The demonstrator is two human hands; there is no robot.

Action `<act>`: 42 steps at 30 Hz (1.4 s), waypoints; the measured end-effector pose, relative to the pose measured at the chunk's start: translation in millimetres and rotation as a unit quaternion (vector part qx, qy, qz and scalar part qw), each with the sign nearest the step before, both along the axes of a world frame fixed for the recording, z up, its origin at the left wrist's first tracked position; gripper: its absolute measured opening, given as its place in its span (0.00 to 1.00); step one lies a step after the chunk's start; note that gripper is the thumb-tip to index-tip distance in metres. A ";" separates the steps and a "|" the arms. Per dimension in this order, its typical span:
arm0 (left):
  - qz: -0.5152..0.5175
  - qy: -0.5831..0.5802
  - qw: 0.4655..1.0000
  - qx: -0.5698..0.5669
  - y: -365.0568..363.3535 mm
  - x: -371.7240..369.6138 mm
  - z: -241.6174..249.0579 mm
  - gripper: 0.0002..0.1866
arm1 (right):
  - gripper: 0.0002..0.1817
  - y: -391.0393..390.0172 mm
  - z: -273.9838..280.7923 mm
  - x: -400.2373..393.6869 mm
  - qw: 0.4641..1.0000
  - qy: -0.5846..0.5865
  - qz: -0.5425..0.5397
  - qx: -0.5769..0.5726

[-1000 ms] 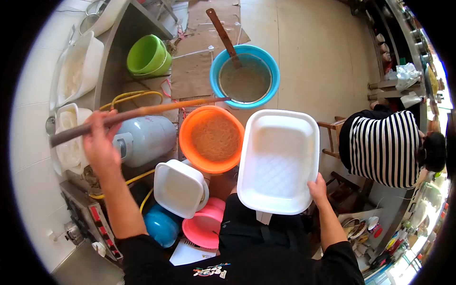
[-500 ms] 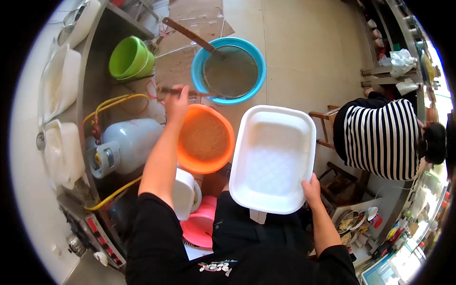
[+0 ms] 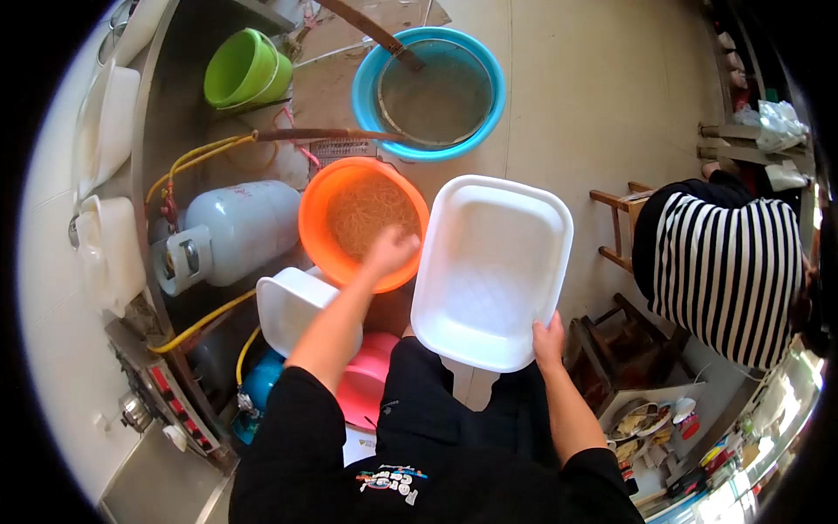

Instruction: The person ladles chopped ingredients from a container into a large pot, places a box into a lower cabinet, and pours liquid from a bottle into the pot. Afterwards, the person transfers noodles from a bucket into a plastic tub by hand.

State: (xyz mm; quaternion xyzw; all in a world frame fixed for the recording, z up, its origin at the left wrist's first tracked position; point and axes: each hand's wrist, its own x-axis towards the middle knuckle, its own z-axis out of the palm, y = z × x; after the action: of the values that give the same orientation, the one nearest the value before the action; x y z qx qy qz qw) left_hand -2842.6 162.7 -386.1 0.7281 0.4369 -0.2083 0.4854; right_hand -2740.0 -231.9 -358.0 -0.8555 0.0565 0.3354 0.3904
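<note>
My right hand (image 3: pixel 548 341) grips the lower right rim of a white plastic tub (image 3: pixel 493 262), which is tilted toward me with its inside bare. My left hand (image 3: pixel 393 251), fingers curled and nothing seen in them, hangs over the near right side of an orange basin (image 3: pixel 312 229). Thin brownish strands in liquid (image 3: pixel 371 205) fill that basin. Beyond it stands a blue basin (image 3: pixel 499 92) with a round mesh strainer (image 3: pixel 436 96) in it. A wooden handle (image 3: pixel 323 134) lies against the blue basin's near rim, and another wooden handle (image 3: pixel 371 31) reaches over its far left side.
To the left are a gas cylinder (image 3: pixel 249 229), yellow hose (image 3: pixel 205 319), green bucket (image 3: pixel 249 70) and a second white tub (image 3: pixel 292 310). A pink basin (image 3: pixel 371 371) sits by my legs. At the right, a person in a striped top (image 3: pixel 724 271) bends beside a wooden stool (image 3: pixel 621 218).
My left hand has let go of the near wooden handle and come back toward me, over the orange basin. My right hand still holds the white tub, and the head view has shifted.
</note>
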 end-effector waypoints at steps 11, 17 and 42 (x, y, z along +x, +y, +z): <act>-0.082 0.131 0.969 0.195 -105.1 -66.4 -100.3 0.12 | 0.25 -14.2 -111.2 -18.7 0.986 0.059 0.146 -0.049; -0.016 0.071 0.993 0.088 -74.3 -83.4 -114.0 0.07 | 0.24 4.9 -133.8 -8.6 0.990 0.126 -0.037 0.056; 0.095 0.166 0.955 -0.226 42.7 -111.2 -348.8 0.13 | 0.19 4.0 -169.6 -45.4 0.983 0.118 -0.135 0.033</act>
State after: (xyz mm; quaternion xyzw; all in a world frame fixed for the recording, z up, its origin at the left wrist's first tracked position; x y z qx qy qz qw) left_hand -2953.8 205.4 -734.9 0.5096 0.5198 -0.3729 0.5753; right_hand -2785.4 -227.9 -527.6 -0.7811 0.2061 0.3795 0.4510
